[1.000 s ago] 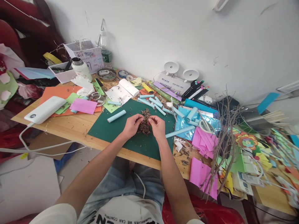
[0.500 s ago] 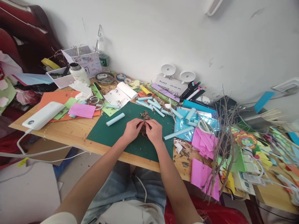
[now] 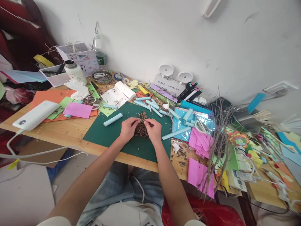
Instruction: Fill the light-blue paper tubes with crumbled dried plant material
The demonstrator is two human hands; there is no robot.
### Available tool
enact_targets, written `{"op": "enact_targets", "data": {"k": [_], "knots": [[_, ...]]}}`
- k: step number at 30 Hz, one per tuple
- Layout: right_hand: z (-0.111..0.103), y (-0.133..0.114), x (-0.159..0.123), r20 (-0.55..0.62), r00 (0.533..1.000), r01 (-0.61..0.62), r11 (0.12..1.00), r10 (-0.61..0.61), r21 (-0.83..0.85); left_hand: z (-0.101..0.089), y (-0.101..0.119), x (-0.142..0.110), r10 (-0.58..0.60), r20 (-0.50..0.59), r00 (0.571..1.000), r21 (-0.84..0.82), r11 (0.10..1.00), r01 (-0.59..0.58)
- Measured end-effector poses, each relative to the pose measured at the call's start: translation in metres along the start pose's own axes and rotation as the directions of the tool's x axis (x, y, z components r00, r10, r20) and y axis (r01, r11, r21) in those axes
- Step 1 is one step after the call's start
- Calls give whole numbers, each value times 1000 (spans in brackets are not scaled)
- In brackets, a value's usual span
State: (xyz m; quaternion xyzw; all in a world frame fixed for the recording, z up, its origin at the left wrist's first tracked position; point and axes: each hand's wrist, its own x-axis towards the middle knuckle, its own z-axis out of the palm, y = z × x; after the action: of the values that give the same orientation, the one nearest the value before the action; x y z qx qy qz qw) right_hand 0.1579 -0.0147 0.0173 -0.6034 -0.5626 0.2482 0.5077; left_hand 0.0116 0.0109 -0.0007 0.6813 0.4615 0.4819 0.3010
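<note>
A heap of brown dried plant bits lies on the dark green mat in front of me. My left hand is at the heap's left side, thumb and fingers pinched together over it. From the right, my right hand pinches in the same way at the upper part of the heap. Whatever is between the fingertips looks like brown plant bits, but it is too small to be sure. A rolled light blue paper tube rests on the mat to the left, and several more tubes lie behind the heap.
Bundled dry twigs rise at the right beside pink paper and scissors. A white power bank with a cable lies at the left edge. Behind stand a white bottle and an emergency light.
My hands have drawn slightly apart, so more of the brown heap shows between them. The whole view has shifted a little, with things appearing farther left.
</note>
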Motion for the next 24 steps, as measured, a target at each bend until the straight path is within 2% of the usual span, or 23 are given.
{"op": "enact_targets", "data": {"k": [3, 6, 8, 12, 14, 17, 20, 22, 24], "knots": [[-6, 3, 4, 39, 998, 45, 995, -41, -90, 0, -2, 1, -15, -15, 1000, -53, 999, 14], [-9, 3, 5, 190, 980, 98, 972, -57, -213, 0, -3, 0, -28, -5, 1000, -46, 999, 28], [-9, 1, 4, 232, 970, 133, 955, -71, -265, 1, -3, 0, -59, -6, 998, -29, 998, 59], [-11, -4, 3, 152, 983, 138, 956, -100, -258, 1, -1, -1, -94, -7, 996, -13, 995, 94], [-13, -5, 3, 150, 984, 125, 967, -93, -224, 1, -1, -1, -99, -2, 995, -18, 995, 99], [-12, -5, 3, 162, 986, 56, 986, -30, -157, 2, -1, 0, -85, 10, 996, -50, 995, 86], [-11, -1, 7, 66, 997, -22, 992, 30, -124, 2, -1, 0, -47, 21, 999, -51, 998, 48], [-11, 1, 11, 20, 999, -26, 986, 29, -163, 2, -1, -1, -17, 35, 999, -13, 1000, 17], [-12, 3, 17, 36, 999, 11, 965, -1, -261, 2, -1, -1, 19, 52, 998, 41, 999, -21]]}}
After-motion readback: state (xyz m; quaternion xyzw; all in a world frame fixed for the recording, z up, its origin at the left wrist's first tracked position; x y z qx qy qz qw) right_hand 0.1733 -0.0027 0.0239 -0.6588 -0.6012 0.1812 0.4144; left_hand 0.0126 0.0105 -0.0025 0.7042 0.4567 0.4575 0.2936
